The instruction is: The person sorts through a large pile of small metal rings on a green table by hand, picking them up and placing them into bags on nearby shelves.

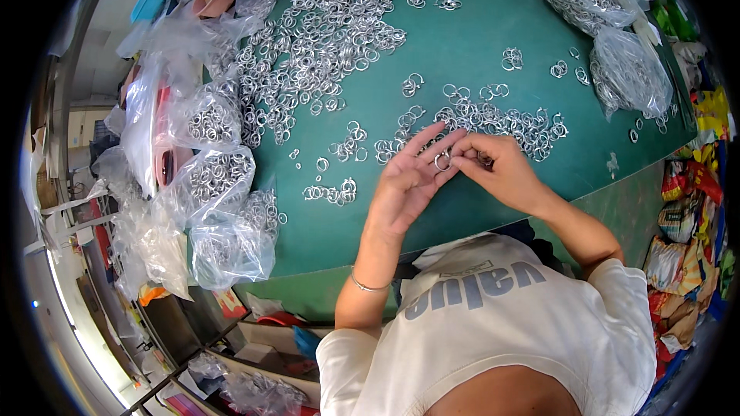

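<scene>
left-side bags (218, 177): clear plastic, filled with metal rings, near the table edge.
large ring pile (324, 46): loose, spread on the green table (493, 38).
bangle (368, 287): around the left wrist.
left hand (405, 185): palm up, fingers extended, 1 ring against them; whether they grip it, cannot tell.
metal ring (442, 161): between the 2 hands, above the table.
right hand (505, 173): thumb and forefinger pinching the ring's right edge.
smaller ring heap (524, 129): just beyond both hands.
right-side bags (630, 73): clear plastic, holding rings.
</scene>
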Demonstrator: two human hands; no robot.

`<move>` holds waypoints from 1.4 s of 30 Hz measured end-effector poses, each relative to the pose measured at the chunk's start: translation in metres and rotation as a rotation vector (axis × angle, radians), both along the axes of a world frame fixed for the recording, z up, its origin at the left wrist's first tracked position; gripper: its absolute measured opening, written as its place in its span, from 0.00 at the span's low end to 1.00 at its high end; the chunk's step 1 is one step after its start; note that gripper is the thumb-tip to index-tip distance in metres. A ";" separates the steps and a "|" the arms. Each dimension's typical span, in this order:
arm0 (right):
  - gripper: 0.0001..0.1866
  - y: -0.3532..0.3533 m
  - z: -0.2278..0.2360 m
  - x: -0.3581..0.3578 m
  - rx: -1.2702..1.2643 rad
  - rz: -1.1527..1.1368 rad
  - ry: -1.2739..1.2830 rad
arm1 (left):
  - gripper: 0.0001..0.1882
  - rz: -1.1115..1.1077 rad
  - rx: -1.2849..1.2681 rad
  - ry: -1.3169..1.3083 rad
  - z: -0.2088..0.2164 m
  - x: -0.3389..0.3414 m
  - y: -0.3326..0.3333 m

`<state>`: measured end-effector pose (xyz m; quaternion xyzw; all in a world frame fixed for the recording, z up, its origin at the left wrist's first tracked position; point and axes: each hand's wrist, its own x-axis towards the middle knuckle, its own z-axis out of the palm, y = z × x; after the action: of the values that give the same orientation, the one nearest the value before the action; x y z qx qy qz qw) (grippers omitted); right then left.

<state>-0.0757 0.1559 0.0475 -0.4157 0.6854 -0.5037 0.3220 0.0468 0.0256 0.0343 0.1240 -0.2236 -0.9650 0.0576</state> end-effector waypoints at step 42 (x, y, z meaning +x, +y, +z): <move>0.07 -0.061 -0.002 0.086 0.225 0.521 -1.414 | 0.11 0.627 -0.927 -0.422 0.024 0.128 0.027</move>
<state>0.0108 0.0949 0.0456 -0.1069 0.2429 -0.4850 0.8333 0.1748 0.0522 0.0587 0.3349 -0.5806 -0.6585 0.3421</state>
